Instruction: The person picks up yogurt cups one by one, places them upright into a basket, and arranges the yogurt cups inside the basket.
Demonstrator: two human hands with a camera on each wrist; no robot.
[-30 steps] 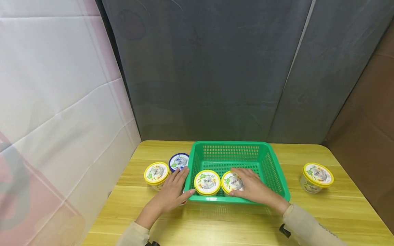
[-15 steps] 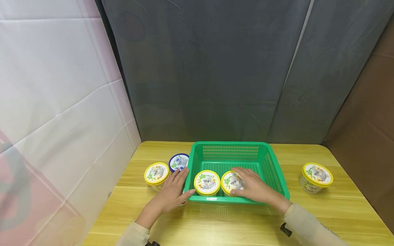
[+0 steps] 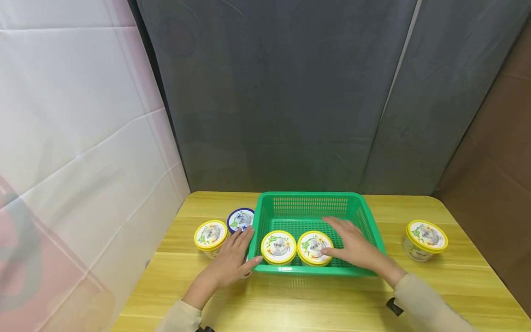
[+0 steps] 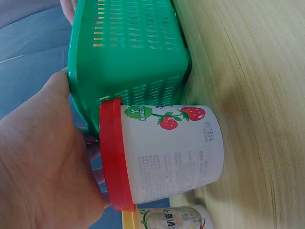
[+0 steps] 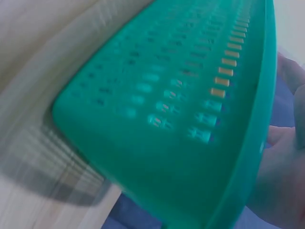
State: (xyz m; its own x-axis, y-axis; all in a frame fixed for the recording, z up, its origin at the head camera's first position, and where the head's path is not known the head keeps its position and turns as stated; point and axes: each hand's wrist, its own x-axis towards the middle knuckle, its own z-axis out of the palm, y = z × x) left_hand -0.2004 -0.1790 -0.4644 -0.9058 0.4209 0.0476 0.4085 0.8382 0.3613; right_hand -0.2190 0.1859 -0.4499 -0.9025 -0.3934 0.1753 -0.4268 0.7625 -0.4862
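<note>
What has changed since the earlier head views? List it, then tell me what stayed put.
The right hand has released its grip on the right yellow-lidded tub in the green basket and drawn back to the right, so more of the tub's top shows; whether the thumb still touches is unclear. The left hand stays at the basket's left rim; both tubs inside keep their places.

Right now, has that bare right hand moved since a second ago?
Yes, the bare right hand moved rightward, nearer the right wall of the green plastic basket.
</note>
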